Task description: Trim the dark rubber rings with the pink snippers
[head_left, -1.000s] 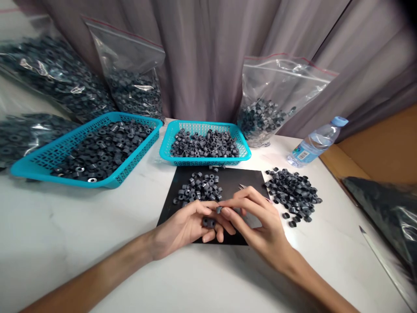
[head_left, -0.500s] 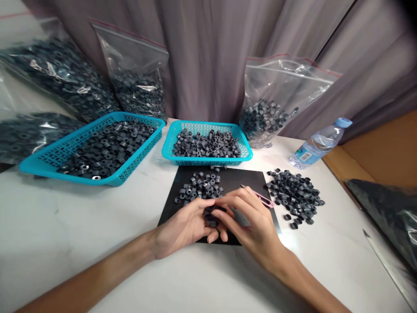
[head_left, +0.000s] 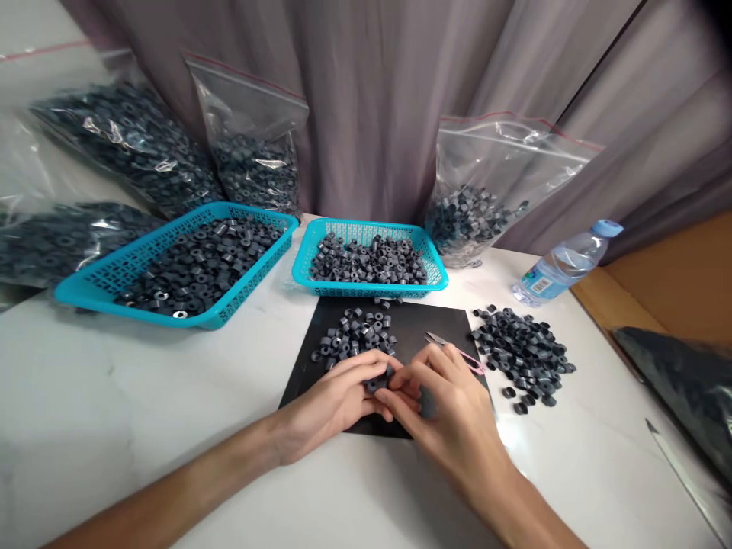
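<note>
My left hand [head_left: 329, 400] is curled around small dark grey rings [head_left: 377, 383], short cylinders with a hole through the middle. How many it holds cannot be made out behind the fingers. My right hand [head_left: 451, 404] meets it, with thumb and index finger pinched at the same rings. Both hands are over a black mat [head_left: 415, 316]. Just beyond them on the mat lies a loose heap of grey rings [head_left: 357, 332]. Small scissors with pink handles [head_left: 472, 361] rest beside my right hand, partly hidden by it.
Two blue baskets [head_left: 209, 316] [head_left: 371, 290] of rings stand behind the mat. Another ring pile [head_left: 523, 351] is at the right, near a water bottle [head_left: 563, 267]. Zip bags of rings [head_left: 257, 171] [head_left: 472, 217] lean against the curtain. A pointed, pale strip [head_left: 680, 465] lies far right.
The fingers of my left hand have folded further over the rings, and my right fingertips have shifted against them. The whole view has moved slightly.
</note>
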The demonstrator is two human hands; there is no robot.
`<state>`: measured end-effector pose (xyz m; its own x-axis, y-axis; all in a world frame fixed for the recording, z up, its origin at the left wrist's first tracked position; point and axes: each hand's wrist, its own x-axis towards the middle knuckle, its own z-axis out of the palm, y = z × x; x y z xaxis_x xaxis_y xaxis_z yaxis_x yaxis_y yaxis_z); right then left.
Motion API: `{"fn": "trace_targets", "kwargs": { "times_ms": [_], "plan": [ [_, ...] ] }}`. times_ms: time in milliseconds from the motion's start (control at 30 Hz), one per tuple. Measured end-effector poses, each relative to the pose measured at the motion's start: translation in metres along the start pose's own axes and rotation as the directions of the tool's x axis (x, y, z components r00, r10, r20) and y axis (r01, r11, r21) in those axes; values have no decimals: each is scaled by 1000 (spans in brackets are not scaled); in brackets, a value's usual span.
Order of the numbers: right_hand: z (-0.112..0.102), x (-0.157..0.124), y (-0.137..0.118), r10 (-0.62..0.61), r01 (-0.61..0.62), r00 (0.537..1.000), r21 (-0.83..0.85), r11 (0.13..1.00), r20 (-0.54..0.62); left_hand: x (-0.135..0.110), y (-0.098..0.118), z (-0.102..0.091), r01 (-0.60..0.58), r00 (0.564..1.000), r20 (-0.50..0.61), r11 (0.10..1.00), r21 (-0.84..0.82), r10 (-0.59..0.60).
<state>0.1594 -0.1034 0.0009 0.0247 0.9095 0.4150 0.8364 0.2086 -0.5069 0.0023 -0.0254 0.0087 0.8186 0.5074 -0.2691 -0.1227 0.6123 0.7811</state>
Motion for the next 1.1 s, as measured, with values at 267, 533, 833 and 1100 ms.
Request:
{"fn": "trace_targets", "kwargs": {
  "times_ms": [267, 533, 833, 1100],
  "plan": [
    [-11, -2, 2, -93, 96, 994, 46, 994, -58, -1, 3, 0, -26, 997, -78, 999, 20, 27],
    [-8, -5, 13, -204, 212, 975, 94, 973, -90, -3, 7, 3, 18, 991, -135, 980, 199, 9],
    [-6, -4, 15, -135, 171, 981, 297, 940, -137, -5, 7, 0, 23, 993, -114, 929, 369, 21],
    [-24, 3, 56, 61, -57, 997, 85, 995, -46, -10, 12, -3, 19, 997, -80, 941, 337, 9]
  ]
}}
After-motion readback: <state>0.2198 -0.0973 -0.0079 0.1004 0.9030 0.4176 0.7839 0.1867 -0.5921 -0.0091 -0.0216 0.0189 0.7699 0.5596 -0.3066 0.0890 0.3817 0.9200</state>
